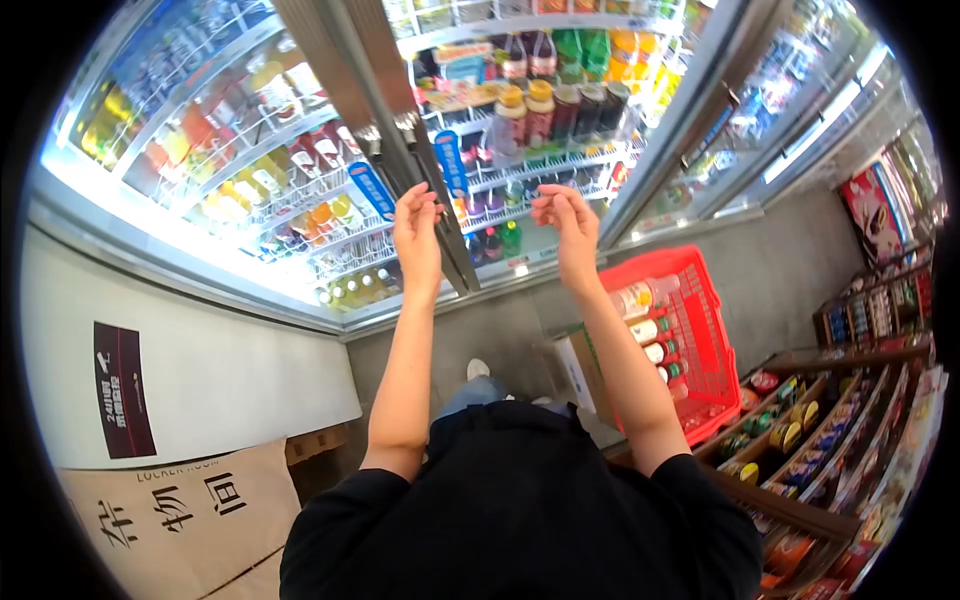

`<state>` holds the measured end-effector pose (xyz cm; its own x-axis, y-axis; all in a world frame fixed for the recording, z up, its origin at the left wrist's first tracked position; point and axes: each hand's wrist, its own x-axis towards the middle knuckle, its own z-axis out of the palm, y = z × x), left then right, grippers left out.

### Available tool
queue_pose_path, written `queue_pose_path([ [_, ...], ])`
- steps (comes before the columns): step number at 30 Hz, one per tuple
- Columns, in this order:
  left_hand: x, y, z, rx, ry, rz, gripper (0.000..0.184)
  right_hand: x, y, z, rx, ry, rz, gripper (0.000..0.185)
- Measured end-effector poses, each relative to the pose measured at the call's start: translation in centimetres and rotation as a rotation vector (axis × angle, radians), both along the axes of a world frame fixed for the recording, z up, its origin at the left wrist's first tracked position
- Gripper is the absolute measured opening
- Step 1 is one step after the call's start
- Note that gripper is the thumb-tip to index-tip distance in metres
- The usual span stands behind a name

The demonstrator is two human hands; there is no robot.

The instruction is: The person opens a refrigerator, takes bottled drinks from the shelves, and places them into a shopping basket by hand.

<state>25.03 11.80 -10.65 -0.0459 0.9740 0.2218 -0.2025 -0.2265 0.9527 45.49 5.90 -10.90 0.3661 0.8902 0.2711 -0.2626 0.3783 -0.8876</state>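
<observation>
Both forearms reach forward toward a lit drinks cooler. My left hand (pixel 418 228) is raised beside the metal door frame and the blue door handle label (pixel 450 163), its fingers loosely curled and apart, with nothing seen in it. To the right, my right hand (pixel 570 225) hovers before the lower shelves, fingers bent and apart, also with nothing visible in it. Bottles with yellow caps (pixel 539 110) and dark bottles (pixel 588 108) stand on a shelf beyond the hands. A red basket (pixel 715 345) holding several bottles (pixel 652 328) lies right of my right forearm.
Cooler doors with metal frames (pixel 665 150) stand left and right. A cardboard box (pixel 580 372) is beside the basket. Snack shelves (pixel 810 430) line the lower right. A white cabinet (pixel 220 350) stands at the left, above a beige panel (pixel 190 520).
</observation>
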Motion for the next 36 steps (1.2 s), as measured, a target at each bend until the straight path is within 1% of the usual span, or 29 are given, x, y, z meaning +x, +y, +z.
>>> queue_pose_path([
  [3,-3.7,3.2,0.8,0.046,0.021,0.121,0.028,-3.9,3.9,1.0,-0.01,-0.013,0.119,0.027],
  [5,-5.6,5.5,1.0,-0.017,0.075,0.235,0.03,-6.2,6.0,1.4,-0.006,0.021,0.173,0.027],
  [6,-6.2,6.7,1.3,0.004,0.066,0.218,0.033,-7.2,6.9,1.5,-0.017,0.055,0.192,0.027],
  [7,-6.5,7.4,1.3,0.051,0.063,0.171,0.037,-8.2,7.7,1.5,-0.029,0.092,0.207,0.027],
  [9,-7.3,8.8,1.9,-0.092,0.191,0.034,0.043,-9.6,9.0,1.4,-0.033,0.077,0.2,0.026],
  [10,-7.0,9.3,2.4,-0.133,0.203,0.045,0.052,-10.1,9.5,1.2,-0.044,0.069,0.195,0.026],
  [11,-7.2,10.2,2.6,-0.123,0.197,0.036,0.052,-10.4,9.8,1.1,-0.055,0.061,0.185,0.026],
  [14,-7.0,13.4,1.6,-0.21,0.047,-0.207,0.065,-10.9,9.8,1.4,-0.073,0.051,0.15,0.026],
  [15,-6.8,13.8,2.0,-0.349,0.077,-0.296,0.068,-11.0,9.8,1.5,-0.094,0.051,0.138,0.026],
  [17,-6.3,14.8,1.2,-0.297,0.029,-0.36,0.066,-11.1,9.8,1.2,-0.093,0.022,0.095,0.026],
  [19,-6.8,15.1,1.3,-0.269,-0.019,-0.493,0.061,-11.4,9.4,1.0,-0.092,0.042,0.083,0.026],
  [21,-6.8,14.8,0.9,-0.25,-0.036,-0.498,0.061,-11.9,8.5,0.7,-0.125,0.033,0.044,0.026],
  [25,-6.5,14.6,0.6,-0.29,-0.097,-0.413,0.058,-13.4,6.9,0.2,-0.162,-0.006,0.071,0.027],
  [28,-6.4,14.2,1.1,-0.3,-0.055,-0.343,0.056,-14.4,6.0,0.5,-0.212,-0.027,0.09,0.027],
  [32,-6.4,13.5,0.9,-0.288,-0.064,-0.286,0.055,-14.5,4.2,0.2,-0.244,-0.044,0.163,0.027],
  [36,-6.7,10.3,0.9,-0.308,-0.034,-0.31,0.056,-12.9,2.4,-0.2,-0.223,-0.077,0.163,0.028],
])
